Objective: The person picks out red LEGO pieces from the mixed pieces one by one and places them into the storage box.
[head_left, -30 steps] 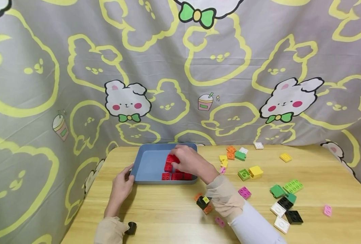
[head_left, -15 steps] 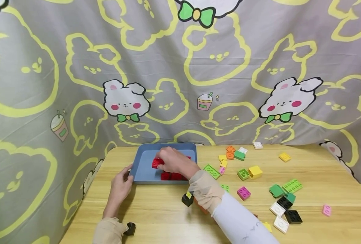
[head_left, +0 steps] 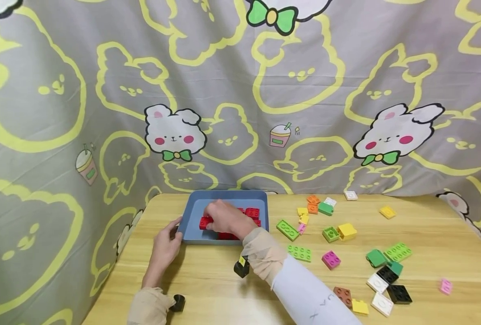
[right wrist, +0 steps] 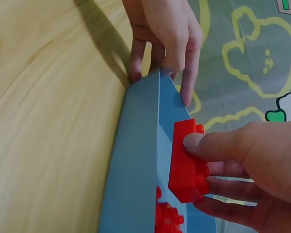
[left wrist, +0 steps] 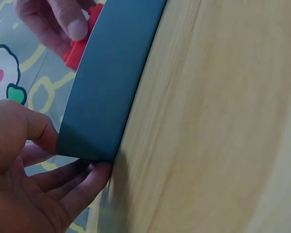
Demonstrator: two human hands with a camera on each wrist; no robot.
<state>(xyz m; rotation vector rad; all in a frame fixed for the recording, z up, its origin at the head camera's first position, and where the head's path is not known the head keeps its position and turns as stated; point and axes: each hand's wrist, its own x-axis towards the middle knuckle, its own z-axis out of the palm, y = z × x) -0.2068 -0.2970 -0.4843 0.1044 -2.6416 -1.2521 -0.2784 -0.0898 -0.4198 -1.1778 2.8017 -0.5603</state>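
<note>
A shallow blue tray (head_left: 228, 195) lies at the back left of the wooden table. My left hand (head_left: 165, 247) grips its near left corner. In the left wrist view the thumb is at the tray's rim and the fingers press the outer wall (left wrist: 102, 87). Over the tray's left half, my right hand (head_left: 226, 217) pinches a red toy building brick (right wrist: 184, 160), thumb on its smooth side and fingers by the studs. More red bricks (head_left: 252, 213) lie in the tray's right half, partly hidden behind the right hand.
Loose bricks are scattered right of the tray: lime green (head_left: 299, 253), magenta (head_left: 331, 260), yellow (head_left: 347, 231), black (head_left: 400, 294) and white (head_left: 377, 284). Brown (head_left: 343, 296) lies beside the right sleeve. A patterned curtain (head_left: 305, 171) hangs along the back edge.
My right hand has moved left across the tray with the red brick. Its sleeve has uncovered lime green, brown and yellow bricks. The left hand stays at the tray corner; the head view shifts slightly.
</note>
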